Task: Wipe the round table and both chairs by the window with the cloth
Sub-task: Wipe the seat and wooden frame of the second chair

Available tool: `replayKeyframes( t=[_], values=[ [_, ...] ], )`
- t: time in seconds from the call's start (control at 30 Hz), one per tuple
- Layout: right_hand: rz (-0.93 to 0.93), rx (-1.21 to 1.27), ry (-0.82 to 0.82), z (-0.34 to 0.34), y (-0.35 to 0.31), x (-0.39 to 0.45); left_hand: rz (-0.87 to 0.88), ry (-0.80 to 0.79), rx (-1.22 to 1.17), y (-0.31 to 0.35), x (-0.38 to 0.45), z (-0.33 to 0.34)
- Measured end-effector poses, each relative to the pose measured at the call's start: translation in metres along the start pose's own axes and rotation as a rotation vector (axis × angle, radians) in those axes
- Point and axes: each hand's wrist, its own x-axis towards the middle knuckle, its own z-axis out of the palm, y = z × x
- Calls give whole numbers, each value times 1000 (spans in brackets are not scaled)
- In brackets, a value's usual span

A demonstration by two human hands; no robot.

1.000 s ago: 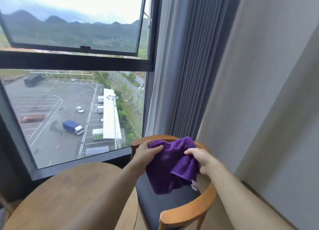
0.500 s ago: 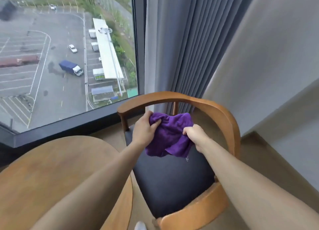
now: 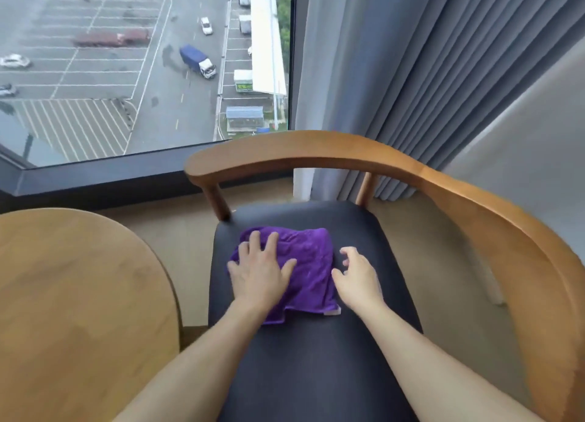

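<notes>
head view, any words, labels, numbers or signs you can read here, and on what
None can be read.
Green sign on the small white kiosk outside the window: has marks on it, too small and blurred to read.
White tag at the corner of the purple cloth on the chair seat: no print shows.
Blue truck in the car park: no readable lettering.

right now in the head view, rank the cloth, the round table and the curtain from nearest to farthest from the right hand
1. Cloth: just left of the right hand, on the chair seat, fingertips at its edge.
2. Table: far left, beyond the left hand.
3. Curtain: up behind the chair back, by the window.
</notes>
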Motion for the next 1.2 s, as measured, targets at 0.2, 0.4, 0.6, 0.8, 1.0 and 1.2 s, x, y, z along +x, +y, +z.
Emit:
replayKeyframes(
  t=[0.2,0.4,0.6,0.8,1.0,1.2],
  values=[
    [52,-129,85,20,26,44,-32,-30,214,59,3,69],
    [15,-281,135,33,22,58,239,151,264,25,29,63],
    [-16,-312,93,34,27,60,213,118,172,-21,64,31],
    [-21,-206,41,25,34,67,-316,140,131,13,72,46],
    [-82,-183,-68,19,37,61,-32,116,67,101,86,61],
    [-47,-327,-151,15,27,69,597,-56,127,87,115,44]
  ],
)
